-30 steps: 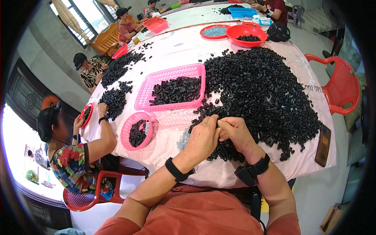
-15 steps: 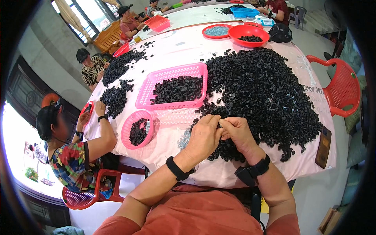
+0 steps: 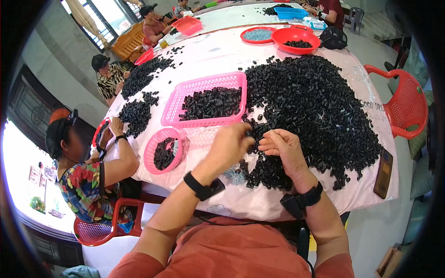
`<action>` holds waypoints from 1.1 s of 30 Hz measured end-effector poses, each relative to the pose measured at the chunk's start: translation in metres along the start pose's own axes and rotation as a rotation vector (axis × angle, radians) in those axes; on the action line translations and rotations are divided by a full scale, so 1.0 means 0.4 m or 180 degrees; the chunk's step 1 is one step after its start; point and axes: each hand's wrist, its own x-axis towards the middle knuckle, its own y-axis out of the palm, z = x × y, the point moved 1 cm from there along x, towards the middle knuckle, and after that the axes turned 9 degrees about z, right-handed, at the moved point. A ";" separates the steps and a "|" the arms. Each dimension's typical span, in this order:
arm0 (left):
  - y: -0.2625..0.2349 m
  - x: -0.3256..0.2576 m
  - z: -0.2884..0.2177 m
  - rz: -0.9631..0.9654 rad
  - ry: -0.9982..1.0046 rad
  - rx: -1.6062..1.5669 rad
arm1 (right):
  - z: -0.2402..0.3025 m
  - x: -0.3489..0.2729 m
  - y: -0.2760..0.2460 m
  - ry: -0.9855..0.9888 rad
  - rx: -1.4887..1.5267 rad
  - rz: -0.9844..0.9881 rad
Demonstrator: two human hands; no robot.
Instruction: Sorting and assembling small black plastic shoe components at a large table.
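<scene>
My left hand point(image 3: 230, 146) is over the near side of the table, smeared by motion. Its fingers are curled, with a small black plastic part point(image 3: 250, 134) at the fingertips. Beside it my right hand point(image 3: 286, 150) hovers above the edge of a big heap of black plastic parts point(image 3: 310, 102). Thumb and fingers there are pressed together; what they hold, if anything, is hidden. Small silvery screws point(image 3: 234, 176) lie below my left wrist. A pink rectangular basket point(image 3: 204, 124) beyond my left hand contains many black parts.
A round pink basket point(image 3: 148, 160) with black pieces stands left. Red bowl point(image 3: 296, 48) and red tray of screws point(image 3: 243, 39) sit farther back. A phone point(image 3: 383, 173) lies at the right edge, near a red chair point(image 3: 405, 104). A co-worker point(image 3: 83, 180) sits at left.
My hands, together at the heap half a second ago, are now apart. The left has moved up and left toward the rectangular basket; the right has shifted only slightly.
</scene>
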 end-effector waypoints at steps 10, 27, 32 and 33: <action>-0.038 -0.028 0.061 -0.0045 -0.0272 0.0116 | -0.012 0.003 -0.002 -0.0165 -0.0268 0.0051; 0.028 -0.123 0.022 0.1306 0.0360 0.0150 | -0.012 -0.001 0.004 -0.0121 -0.0303 0.0296; 0.045 -0.122 0.032 0.1118 0.0505 0.0226 | -0.022 -0.001 0.005 -0.0127 -0.0409 0.0432; 0.044 -0.120 0.030 0.1123 0.0508 0.0223 | -0.027 0.000 0.002 -0.0138 -0.0440 0.0483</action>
